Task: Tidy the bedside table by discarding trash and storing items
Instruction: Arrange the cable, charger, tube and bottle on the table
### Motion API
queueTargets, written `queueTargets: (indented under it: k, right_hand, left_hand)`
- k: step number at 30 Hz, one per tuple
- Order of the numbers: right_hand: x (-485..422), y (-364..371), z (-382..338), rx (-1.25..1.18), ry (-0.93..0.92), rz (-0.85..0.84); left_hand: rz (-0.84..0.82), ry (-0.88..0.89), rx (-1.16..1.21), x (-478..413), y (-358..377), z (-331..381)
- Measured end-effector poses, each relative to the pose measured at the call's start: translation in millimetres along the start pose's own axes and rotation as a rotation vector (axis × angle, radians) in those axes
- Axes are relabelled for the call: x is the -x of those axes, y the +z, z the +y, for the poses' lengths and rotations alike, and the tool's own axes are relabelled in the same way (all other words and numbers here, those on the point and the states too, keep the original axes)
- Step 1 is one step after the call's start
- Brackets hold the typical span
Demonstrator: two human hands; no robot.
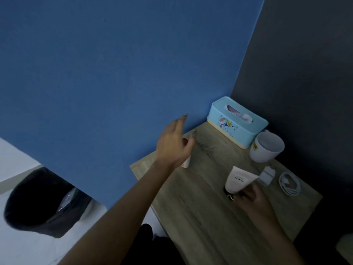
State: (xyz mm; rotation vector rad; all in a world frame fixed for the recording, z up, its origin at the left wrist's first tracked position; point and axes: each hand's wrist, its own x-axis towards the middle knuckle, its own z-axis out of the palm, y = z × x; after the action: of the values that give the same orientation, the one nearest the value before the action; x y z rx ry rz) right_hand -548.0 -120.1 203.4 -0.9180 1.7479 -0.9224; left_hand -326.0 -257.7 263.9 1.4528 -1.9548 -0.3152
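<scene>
Counter point(200, 197), the wood-grain bedside top wedged into the corner of blue and dark walls, carries everything to be sorted. On the floor at far left stands a black-lined trash bin point(44, 203), close enough, I'd say, for a short swing of the arm. The left hand point(174, 146) reaches over the counter's left edge, fingers point(183, 119) spread loosely above a small pale cup point(186, 163) mostly hidden beneath the palm; it looks poised to close on it, though I cannot tell whether it touches. Right of it, the right hand point(252, 196) pinches the dark cap end of a white cream tube point(238, 179). Beyond lie a white charger plug point(268, 175) and coiled cable point(289, 183). At the far edge sit a pale blue tissue box point(236, 121) and a white mug point(266, 147).
</scene>
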Motion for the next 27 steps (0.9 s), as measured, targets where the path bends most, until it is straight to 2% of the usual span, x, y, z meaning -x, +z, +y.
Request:
queueTargets:
  k: [1,2,5,8,13,18,23,27]
  right_hand:
    - [1.9,-1.2,5.1,-0.006,-0.01,0.021]
    - [1.4,-1.1,11.5,-0.016,-0.02,0.05]
    - [2.8,8.3,23.7,-0.007,-0.051,0.144]
    - [7.4,29.3,28.4,0.023,-0.101,0.275]
    - [3.5,57.3,33.1,0.135,-0.146,0.489]
    - [-13.8,61.8,34.3,0.155,-0.158,0.474]
    - [-61.1,73.7,1.6,0.142,-0.225,0.457]
    - [-117.6,89.8,-21.1,0.175,-0.258,0.546]
  left_hand:
    - [0.084,0.039,0.11,13.3,-0.5,-10.1]
    - [0.089,0.039,0.177,26.2,1.7,-21.2]
    - [-0.087,-0.116,0.219,55.1,18.4,-45.3]
    - [-0.179,-0.233,0.221,64.7,37.3,-54.0]
    - [-0.169,-0.302,0.261,61.7,61.7,-59.7]
    - [-0.099,-0.332,0.303,61.7,76.2,-55.4]
    - [-0.073,-0.311,0.32,35.5,100.1,-52.2]
    - [-0.078,-0.276,0.353,-5.9,128.0,-42.0]
